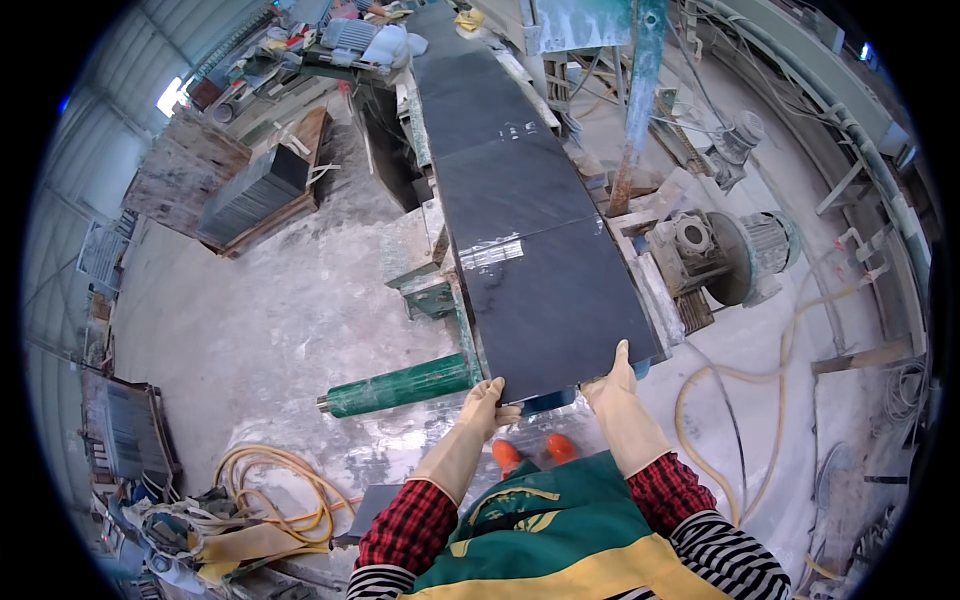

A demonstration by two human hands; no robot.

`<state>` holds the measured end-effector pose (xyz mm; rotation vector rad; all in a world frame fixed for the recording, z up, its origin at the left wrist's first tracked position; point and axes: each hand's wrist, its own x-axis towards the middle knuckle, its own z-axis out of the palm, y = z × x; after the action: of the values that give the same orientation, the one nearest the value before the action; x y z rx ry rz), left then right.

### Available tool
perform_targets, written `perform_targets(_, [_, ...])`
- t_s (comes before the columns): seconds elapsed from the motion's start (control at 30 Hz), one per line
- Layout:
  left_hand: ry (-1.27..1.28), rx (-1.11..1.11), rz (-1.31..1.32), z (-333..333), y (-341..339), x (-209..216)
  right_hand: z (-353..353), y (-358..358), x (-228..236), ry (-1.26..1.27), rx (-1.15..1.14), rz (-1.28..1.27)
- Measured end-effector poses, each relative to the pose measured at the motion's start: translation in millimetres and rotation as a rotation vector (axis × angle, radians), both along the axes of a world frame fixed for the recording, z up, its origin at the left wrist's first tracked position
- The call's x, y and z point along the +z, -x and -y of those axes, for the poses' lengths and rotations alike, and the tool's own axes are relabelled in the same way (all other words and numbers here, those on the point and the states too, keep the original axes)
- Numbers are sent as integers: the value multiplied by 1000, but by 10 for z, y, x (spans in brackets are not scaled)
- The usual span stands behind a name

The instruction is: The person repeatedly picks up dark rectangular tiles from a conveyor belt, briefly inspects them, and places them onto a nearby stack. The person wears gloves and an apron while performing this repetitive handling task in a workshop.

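Note:
A dark grey stone slab (pixel 560 305) lies flat at the near end of a conveyor, its surface wet and shiny in places. My left hand (pixel 484 407), in a cream rubber glove, grips the slab's near left corner, fingers curled under the edge. At the near right corner my right hand (pixel 612 385), gloved alike, holds the same slab with the thumb on top and the fingers hidden below. Farther along the conveyor, a second dark slab (pixel 515 185) butts against the first, and more dark stone continues beyond it.
A green roller (pixel 400 386) sticks out left of the conveyor. A motor with gearbox (pixel 725 255) stands at its right. Yellow hoses (pixel 270 490) coil on the floor at lower left. Upright slabs (pixel 255 195) rest in a wooden crate at far left. A rusty blue post (pixel 637 110) rises at right.

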<state>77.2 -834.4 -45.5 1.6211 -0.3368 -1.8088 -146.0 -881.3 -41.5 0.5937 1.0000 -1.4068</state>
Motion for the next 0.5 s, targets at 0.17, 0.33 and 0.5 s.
perform_targets(0.17, [9,-7,-34,36,-41,-44,-57,111,-33,8,238,-143])
perform_targets(0.33, [14,5,-19,54,-62,-57,-104,273,-84,26,683,-396])
perform_targets(0.5, [24,-30,-28,106,-113,-114,-61,480,-67,32,1042,-498])
